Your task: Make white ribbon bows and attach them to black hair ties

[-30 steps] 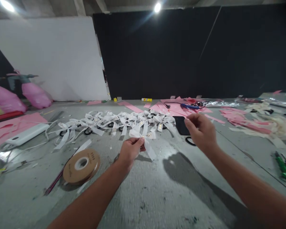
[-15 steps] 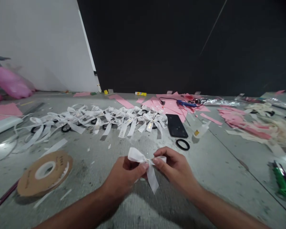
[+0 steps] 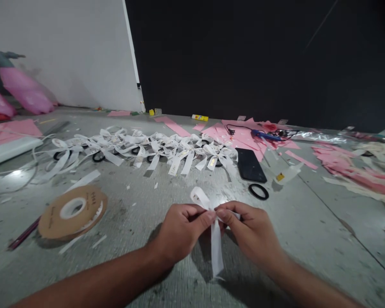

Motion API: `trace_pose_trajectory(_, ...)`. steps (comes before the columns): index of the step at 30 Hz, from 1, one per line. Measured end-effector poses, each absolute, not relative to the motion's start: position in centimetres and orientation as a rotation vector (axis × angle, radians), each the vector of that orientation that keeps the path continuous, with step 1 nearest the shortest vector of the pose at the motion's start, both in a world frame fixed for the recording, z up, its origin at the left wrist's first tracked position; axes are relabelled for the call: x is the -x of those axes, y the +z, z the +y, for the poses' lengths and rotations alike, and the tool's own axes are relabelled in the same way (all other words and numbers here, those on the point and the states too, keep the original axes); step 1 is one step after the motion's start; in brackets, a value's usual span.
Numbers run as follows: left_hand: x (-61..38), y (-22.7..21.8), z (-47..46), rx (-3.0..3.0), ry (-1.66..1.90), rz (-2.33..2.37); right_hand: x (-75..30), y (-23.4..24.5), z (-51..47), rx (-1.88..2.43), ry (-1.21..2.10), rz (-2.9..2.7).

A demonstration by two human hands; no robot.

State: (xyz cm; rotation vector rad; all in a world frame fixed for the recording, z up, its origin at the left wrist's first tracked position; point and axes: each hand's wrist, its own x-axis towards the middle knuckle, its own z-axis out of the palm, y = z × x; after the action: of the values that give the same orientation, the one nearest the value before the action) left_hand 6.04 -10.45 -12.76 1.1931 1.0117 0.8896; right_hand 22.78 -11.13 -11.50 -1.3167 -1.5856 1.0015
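Note:
Between my two hands is a white ribbon bow [image 3: 216, 246], one loop standing up at the left and a tail hanging down. My left hand [image 3: 188, 229] pinches it near the knot with thumb and fingers. From the other side, my right hand [image 3: 248, 224] grips it close to the knot, and part of a loop shows behind those fingers. The knot itself is mostly hidden by both thumbs. Just beyond my right hand lies a black ring-shaped hair tie [image 3: 258, 191]. A black phone [image 3: 250, 165] rests behind that ring.
A pile of white ribbon bows [image 3: 154, 149] with black hair ties spreads across the floor ahead. At left lies a cardboard ribbon spool [image 3: 56, 218] beside a dark purple stick [image 3: 24, 234]. Pink sheets [image 3: 218, 132], a blue glue gun [image 3: 265, 135] and a small bottle [image 3: 287, 174] lie farther right.
Both hands have closed in around the knot, their thumbs now almost meeting. The bow's tail hangs straighter and the left loop stands more upright. The view has shifted slightly.

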Motion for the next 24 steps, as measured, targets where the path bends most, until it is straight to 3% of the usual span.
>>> trace_pose_trajectory(11, -6.4, -12.9, -10.5, -1.009, 0.918, 1.002, -23.1, -12.1, -11.1, 1.312, 0.797, -1.716)
trace_pose_trajectory(24, -5.7, -13.0, -10.0, -1.198, 1.026, 1.115, -23.4, -12.9, -10.7, 1.134, 1.420, -1.249)
